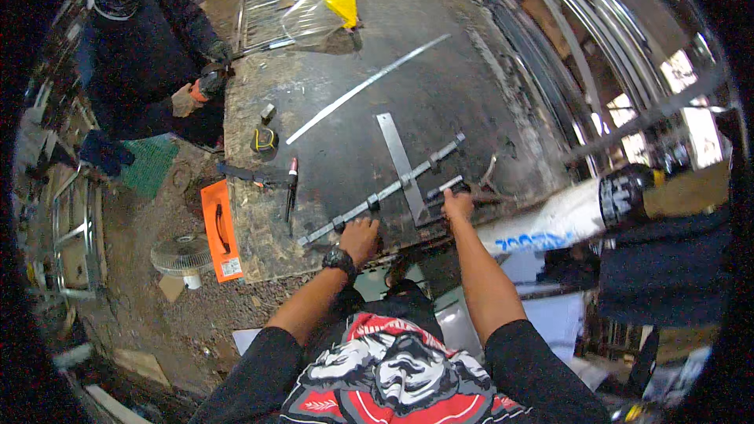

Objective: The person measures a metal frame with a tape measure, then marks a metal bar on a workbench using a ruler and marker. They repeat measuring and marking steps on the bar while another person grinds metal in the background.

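Observation:
A long narrow metal bar (382, 191) with short crosspieces lies aslant on the dark worktable (338, 165). Crossing it is a flat metal strip (399, 163) that belongs to a try square, or looks like one. My left hand (361, 239), a watch on its wrist, is curled at the table's near edge, just below the bar; its fingertips are partly hidden. To the right of the strip, my right hand (458, 204) is closed around a small dark object beside a short pale metal piece (446, 187). What exactly it grips is too small to tell.
A thin metal strip (367, 89), tape measure (265, 139), marker (293, 166) and yellow face shield (338, 4) lie on the table. At left, a person (141, 63) holds an orange-and-black power tool (207, 85). A white cylinder (550, 224) stands right; a fan (181, 254) left.

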A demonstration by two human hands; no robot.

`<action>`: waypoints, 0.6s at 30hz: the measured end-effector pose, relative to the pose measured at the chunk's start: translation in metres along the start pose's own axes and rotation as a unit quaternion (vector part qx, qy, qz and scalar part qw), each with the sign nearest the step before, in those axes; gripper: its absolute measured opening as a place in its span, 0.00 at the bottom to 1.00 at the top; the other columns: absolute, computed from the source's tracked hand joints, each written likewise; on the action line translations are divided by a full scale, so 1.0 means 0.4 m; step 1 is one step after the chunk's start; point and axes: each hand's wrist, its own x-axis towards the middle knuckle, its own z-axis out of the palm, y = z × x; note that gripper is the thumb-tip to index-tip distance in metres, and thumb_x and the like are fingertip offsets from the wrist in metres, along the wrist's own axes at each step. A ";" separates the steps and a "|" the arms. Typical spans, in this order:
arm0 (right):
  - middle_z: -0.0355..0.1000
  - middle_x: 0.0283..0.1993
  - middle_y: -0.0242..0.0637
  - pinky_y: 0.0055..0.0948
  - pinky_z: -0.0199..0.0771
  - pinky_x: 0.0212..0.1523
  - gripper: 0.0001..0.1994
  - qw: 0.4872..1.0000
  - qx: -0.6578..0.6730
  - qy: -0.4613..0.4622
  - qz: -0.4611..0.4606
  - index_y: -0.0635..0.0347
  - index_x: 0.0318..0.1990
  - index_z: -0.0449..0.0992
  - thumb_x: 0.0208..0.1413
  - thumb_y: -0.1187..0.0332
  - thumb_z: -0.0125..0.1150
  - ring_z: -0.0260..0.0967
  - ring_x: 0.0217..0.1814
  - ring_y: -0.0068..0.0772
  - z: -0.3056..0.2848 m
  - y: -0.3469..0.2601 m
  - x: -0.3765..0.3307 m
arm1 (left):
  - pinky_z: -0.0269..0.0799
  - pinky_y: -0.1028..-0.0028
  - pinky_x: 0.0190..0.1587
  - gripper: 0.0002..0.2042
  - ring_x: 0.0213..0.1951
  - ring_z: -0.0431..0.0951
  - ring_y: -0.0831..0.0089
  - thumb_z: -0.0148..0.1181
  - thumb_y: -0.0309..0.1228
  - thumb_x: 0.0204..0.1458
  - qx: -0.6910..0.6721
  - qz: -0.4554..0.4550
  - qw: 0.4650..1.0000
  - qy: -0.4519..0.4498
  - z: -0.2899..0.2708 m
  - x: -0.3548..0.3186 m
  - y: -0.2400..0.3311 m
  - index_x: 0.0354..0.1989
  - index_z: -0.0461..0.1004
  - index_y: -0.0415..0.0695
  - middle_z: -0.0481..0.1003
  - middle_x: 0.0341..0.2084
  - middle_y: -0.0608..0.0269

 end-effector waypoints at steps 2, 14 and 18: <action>0.81 0.33 0.55 0.48 0.79 0.45 0.24 0.991 0.015 -0.062 0.121 0.70 0.31 0.82 0.56 0.50 0.68 0.81 0.40 0.56 0.014 0.021 0.046 | 0.70 0.57 0.52 0.16 0.52 0.74 0.52 0.61 0.32 0.53 0.035 0.013 0.999 -0.012 0.001 0.000 0.013 0.48 0.70 0.42 0.73 0.45 0.50; 0.76 0.20 0.41 0.35 0.67 0.13 0.14 0.976 0.083 -0.181 0.084 0.66 0.27 0.77 0.55 0.64 0.70 0.70 0.12 0.32 -0.022 -0.077 0.034 | 0.67 0.55 0.55 0.16 0.53 0.73 0.49 0.62 0.37 0.58 -0.144 -0.185 0.960 0.154 -0.038 0.058 0.224 0.52 0.75 0.46 0.75 0.48 0.50; 0.76 0.25 0.37 0.32 0.69 0.16 0.09 0.911 0.251 -0.304 0.118 0.63 0.31 0.77 0.57 0.67 0.69 0.70 0.16 0.29 -0.056 -0.128 -0.013 | 0.67 0.55 0.56 0.21 0.53 0.74 0.46 0.62 0.36 0.59 -0.207 -0.176 0.940 0.206 -0.049 0.101 0.263 0.59 0.71 0.43 0.75 0.52 0.46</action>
